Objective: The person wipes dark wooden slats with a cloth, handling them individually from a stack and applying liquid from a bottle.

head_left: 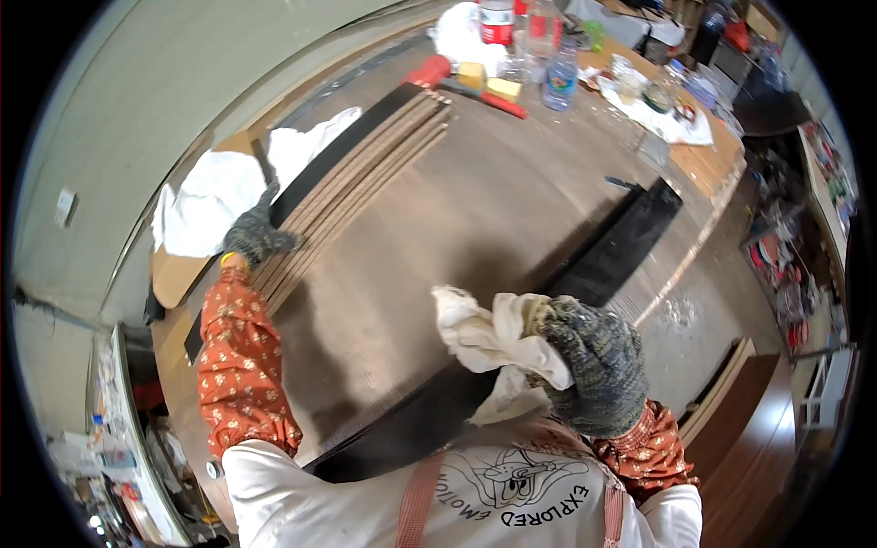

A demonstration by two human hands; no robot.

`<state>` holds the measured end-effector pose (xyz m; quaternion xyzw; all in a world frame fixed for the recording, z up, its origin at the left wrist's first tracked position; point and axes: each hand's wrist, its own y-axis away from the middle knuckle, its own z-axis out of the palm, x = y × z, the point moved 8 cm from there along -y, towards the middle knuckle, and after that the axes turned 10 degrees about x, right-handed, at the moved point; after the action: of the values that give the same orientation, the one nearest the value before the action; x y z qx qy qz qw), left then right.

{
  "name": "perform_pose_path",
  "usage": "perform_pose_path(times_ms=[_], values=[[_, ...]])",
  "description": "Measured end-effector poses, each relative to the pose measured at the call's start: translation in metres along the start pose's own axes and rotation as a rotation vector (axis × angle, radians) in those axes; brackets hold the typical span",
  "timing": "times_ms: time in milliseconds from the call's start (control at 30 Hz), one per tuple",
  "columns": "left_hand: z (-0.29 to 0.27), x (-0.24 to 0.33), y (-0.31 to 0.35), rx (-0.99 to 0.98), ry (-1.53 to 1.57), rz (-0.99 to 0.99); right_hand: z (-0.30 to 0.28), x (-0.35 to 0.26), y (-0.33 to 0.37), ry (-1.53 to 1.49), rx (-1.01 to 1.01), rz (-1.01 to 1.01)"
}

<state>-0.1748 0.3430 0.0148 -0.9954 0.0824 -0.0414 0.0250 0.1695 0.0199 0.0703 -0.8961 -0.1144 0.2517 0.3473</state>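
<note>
My left hand (258,230), in a grey knitted glove, rests across a stack of long narrow boards (361,173) at the left of the table. Its fingers are spread, with the thumb reaching over the boards' brown edges. A black face shows along the far side of the stack. Crumpled in my right hand (598,365), also gloved in grey, is a white cloth (501,336). That hand is closed around it, above a long black board (617,247) lying diagonally near me. My right hand and the cloth hide part of this board.
White cloths (212,201) lie beyond the stack, against the wall. A red-handled tool (498,102), yellow blocks (503,89) and a plastic bottle (560,80) stand or lie at the back of the table (402,247). Reddish-brown boards (744,438) are at the lower right, past the table edge.
</note>
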Motion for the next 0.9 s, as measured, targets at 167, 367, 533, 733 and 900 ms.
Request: perform_pose_path(times_ms=[167,367,533,733,900], values=[[-0.007,0.012,0.002,0.021,0.057,0.048,0.003,-0.019,0.004,-0.098,0.150,-0.125],[-0.081,0.107,0.134,-0.022,0.288,0.208,0.028,-0.048,-0.003,-0.257,0.164,-0.359],[-0.056,0.215,0.277,-0.111,-0.004,0.779,0.013,-0.008,-0.015,-0.482,0.082,-0.264],[0.009,0.198,0.290,0.072,0.174,0.290,0.069,-0.022,0.018,-0.274,-0.366,-0.455],[-0.002,0.198,0.290,0.155,0.131,0.190,0.038,0.098,-0.009,-0.219,-0.104,-0.345]])
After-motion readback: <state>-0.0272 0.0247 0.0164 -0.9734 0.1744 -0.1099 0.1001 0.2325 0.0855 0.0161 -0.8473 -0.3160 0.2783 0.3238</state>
